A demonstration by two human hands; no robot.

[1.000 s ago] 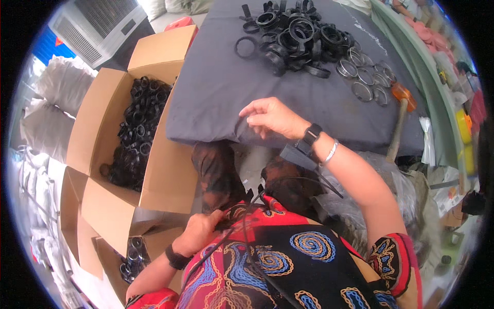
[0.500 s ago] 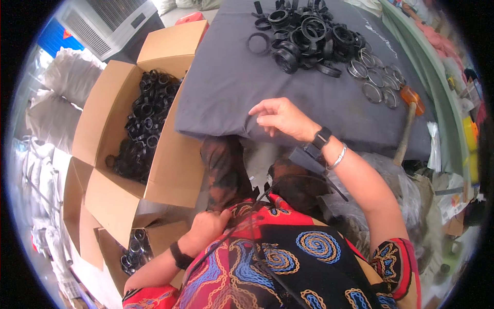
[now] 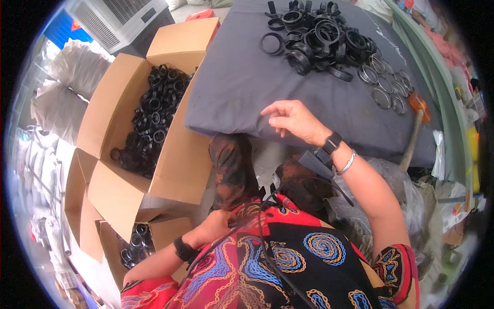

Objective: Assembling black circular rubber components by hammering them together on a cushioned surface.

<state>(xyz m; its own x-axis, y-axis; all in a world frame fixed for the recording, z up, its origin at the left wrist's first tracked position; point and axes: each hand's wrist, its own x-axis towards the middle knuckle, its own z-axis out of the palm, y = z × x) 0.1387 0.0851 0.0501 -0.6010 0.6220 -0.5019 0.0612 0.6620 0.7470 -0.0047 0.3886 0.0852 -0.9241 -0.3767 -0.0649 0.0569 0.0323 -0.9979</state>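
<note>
My right hand point(image 3: 296, 121) hovers over the near edge of the grey cloth-covered table point(image 3: 236, 67), its fingers loosely bent and apart, with nothing in them. Beyond it lies a heap of black rings point(image 3: 319, 38), some with short stems. To the heap's right is a cluster of thin silvery metal rings point(image 3: 386, 82). A mallet point(image 3: 416, 126) with an orange head and wooden handle rests at the table's right side. My left hand point(image 3: 218, 223) is against the patterned shirt point(image 3: 288, 252) at my waist; its fingers are tucked in and mostly hidden.
Left of the table, an open cardboard box point(image 3: 110, 110) holds many black rings. A smaller box point(image 3: 167, 234) below it contains shiny rings. Crumpled clear plastic point(image 3: 381, 185) lies right of my legs. A dark cable point(image 3: 265, 232) hangs before my chest. An air cooler point(image 3: 121, 23) stands far left.
The whole view has shifted, so the table and boxes appear slightly further right. My hands keep nearly the same pose, and the rings and mallet lie as before.
</note>
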